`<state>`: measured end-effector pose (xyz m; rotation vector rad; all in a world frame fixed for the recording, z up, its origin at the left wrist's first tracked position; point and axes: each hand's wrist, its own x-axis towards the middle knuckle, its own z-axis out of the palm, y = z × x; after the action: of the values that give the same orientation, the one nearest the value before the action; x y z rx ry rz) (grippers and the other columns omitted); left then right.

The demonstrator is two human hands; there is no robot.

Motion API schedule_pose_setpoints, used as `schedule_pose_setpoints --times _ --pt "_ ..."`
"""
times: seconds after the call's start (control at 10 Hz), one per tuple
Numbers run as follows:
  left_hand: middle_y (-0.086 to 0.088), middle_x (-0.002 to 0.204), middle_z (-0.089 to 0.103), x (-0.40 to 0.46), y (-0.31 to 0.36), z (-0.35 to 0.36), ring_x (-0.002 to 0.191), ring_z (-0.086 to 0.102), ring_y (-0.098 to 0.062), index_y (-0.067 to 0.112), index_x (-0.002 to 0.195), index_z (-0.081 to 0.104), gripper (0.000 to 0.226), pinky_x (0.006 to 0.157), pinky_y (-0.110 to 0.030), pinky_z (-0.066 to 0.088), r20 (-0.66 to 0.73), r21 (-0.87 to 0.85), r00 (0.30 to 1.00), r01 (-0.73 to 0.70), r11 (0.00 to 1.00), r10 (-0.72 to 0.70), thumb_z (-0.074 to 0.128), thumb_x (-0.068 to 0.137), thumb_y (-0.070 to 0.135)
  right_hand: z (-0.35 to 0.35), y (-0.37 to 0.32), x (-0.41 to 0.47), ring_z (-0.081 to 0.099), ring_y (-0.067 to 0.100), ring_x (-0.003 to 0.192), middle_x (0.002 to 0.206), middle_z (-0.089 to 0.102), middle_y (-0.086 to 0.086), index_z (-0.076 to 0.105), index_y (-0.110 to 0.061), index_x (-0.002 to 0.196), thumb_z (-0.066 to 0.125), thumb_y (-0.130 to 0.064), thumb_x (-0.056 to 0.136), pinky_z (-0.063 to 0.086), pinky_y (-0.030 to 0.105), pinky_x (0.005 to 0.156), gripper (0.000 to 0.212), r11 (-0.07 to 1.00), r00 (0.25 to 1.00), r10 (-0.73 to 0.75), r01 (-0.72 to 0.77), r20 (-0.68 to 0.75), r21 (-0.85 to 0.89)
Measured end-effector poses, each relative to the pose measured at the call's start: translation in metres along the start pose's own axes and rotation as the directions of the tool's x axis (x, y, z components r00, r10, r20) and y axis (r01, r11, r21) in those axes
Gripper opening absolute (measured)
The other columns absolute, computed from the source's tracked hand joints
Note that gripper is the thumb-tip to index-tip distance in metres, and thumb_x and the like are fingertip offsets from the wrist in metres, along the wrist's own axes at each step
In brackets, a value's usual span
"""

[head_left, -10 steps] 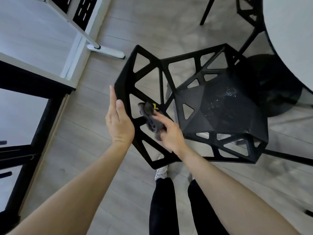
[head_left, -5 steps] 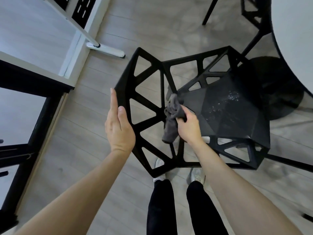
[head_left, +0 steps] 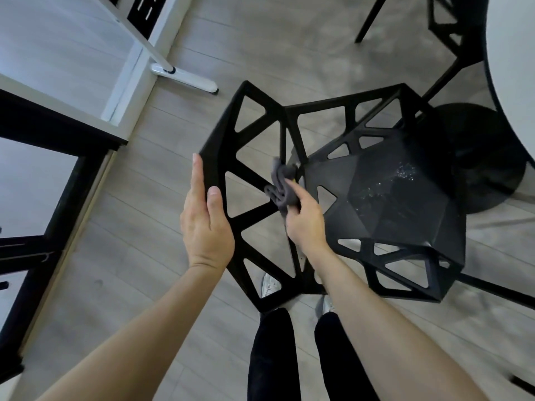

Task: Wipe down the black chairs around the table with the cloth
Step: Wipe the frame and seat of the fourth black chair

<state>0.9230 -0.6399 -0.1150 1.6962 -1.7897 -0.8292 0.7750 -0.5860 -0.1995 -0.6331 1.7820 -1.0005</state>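
Black chair (head_left: 390, 198), angular lattice: right hand (head_left: 304, 224) clutches crumpled cloth (head_left: 282, 183); left hand (head_left: 205, 224) flat.

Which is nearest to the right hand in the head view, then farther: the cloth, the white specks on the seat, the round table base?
1. Cloth: held in the right hand.
2. White specks: on the seat, right of the hand.
3. Round table base: far right, beyond the chair.
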Motion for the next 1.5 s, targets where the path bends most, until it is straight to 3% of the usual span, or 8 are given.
schedule_pose_setpoints --times 0.1,0.3,0.4,0.6,0.8,1.0,1.3,1.5 --pt "-0.009 0.155 0.059 0.003 -0.002 -0.001 0.130 0.061 -0.038 0.049 0.168 0.025 0.060 0.108 -0.059 0.049 0.007 -0.007 1.000 0.010 1.000 -0.010 0.029 0.109 0.042 0.022 -0.043 0.000 0.045 0.008 0.147 0.158 0.050 -0.009 0.057 -0.028 0.151 0.063 -0.006 0.095 0.039 0.032 0.122 0.060 0.940 0.936 -0.337 0.328 0.101 0.097" --pt "0.021 0.163 0.044 0.002 0.002 -0.001 0.143 0.044 0.012 0.032 0.170 0.030 0.059 0.120 -0.025 0.039 0.000 0.000 1.000 -0.022 1.000 0.022 0.033 0.112 0.031 0.034 -0.051 0.003 0.028 0.011 0.158 0.168 0.033 -0.017 0.054 -0.048 0.151 0.042 -0.057 0.110 0.032 0.051 0.126 0.043 0.933 0.923 -0.332 0.291 0.194 0.210" --pt "0.036 0.150 0.044 0.001 0.000 0.000 0.130 0.050 0.016 0.031 0.171 0.028 0.059 0.109 -0.012 0.039 0.005 -0.014 1.000 -0.015 1.000 0.015 0.033 0.112 0.031 0.044 -0.027 0.005 0.027 0.009 0.156 0.168 0.032 -0.012 0.043 -0.041 0.159 0.057 -0.045 0.107 0.034 0.040 0.123 0.053 0.932 0.928 -0.357 0.361 0.102 -0.022" --pt "0.005 0.154 0.060 0.000 0.004 0.000 0.111 0.064 -0.044 0.047 0.169 0.022 0.061 0.102 -0.062 0.052 0.007 -0.003 1.000 0.015 1.000 -0.015 0.030 0.109 0.042 0.017 -0.009 0.032 0.055 0.006 0.125 0.141 0.064 -0.001 0.060 -0.021 0.150 0.071 -0.031 0.102 0.049 0.040 0.114 0.050 0.992 0.996 -0.089 0.090 0.021 -0.088" --pt "0.056 0.127 0.046 0.000 0.003 0.001 0.120 0.057 0.005 0.040 0.170 0.024 0.061 0.103 -0.027 0.047 0.033 0.008 0.999 0.016 1.000 -0.016 0.033 0.111 0.037 0.045 -0.048 0.010 0.058 0.003 0.121 0.133 0.053 -0.002 0.064 -0.024 0.142 0.074 -0.030 0.100 0.049 0.017 0.102 0.044 0.929 0.929 -0.363 0.367 -0.078 0.043" --pt "0.071 0.121 0.030 -0.004 0.006 0.002 0.118 0.032 0.037 0.028 0.171 0.026 0.058 0.100 0.006 0.022 0.047 -0.010 0.999 0.026 1.000 -0.025 0.037 0.114 0.026 -0.003 -0.001 0.044 0.062 0.015 0.128 0.121 0.067 -0.011 0.067 -0.024 0.134 0.071 -0.042 0.101 0.047 0.028 0.107 0.037 0.972 0.975 0.223 -0.224 0.013 0.070" --pt "0.012 0.150 0.054 0.004 0.025 -0.016 0.134 0.052 -0.011 0.046 0.164 0.024 0.058 0.110 -0.036 0.041 0.141 0.177 0.983 0.091 0.980 -0.116 0.046 0.111 0.049 -0.021 -0.025 0.058 0.062 0.029 0.130 0.142 0.066 0.008 0.060 -0.020 0.144 0.078 -0.040 0.088 0.052 0.048 0.110 0.062 0.914 0.963 0.254 -0.207 0.094 -0.349" --pt "0.006 0.139 0.060 0.075 0.040 -0.001 0.125 0.056 -0.010 0.032 0.144 0.049 0.035 0.107 -0.042 0.047 0.143 0.120 0.976 0.145 0.982 -0.162 0.032 0.116 0.045 -0.066 -0.033 0.107 0.065 0.028 0.125 0.143 0.062 0.005 0.041 -0.033 0.154 0.073 -0.053 0.087 0.057 0.053 0.104 0.077 0.826 0.887 0.405 -0.251 -0.221 0.505"
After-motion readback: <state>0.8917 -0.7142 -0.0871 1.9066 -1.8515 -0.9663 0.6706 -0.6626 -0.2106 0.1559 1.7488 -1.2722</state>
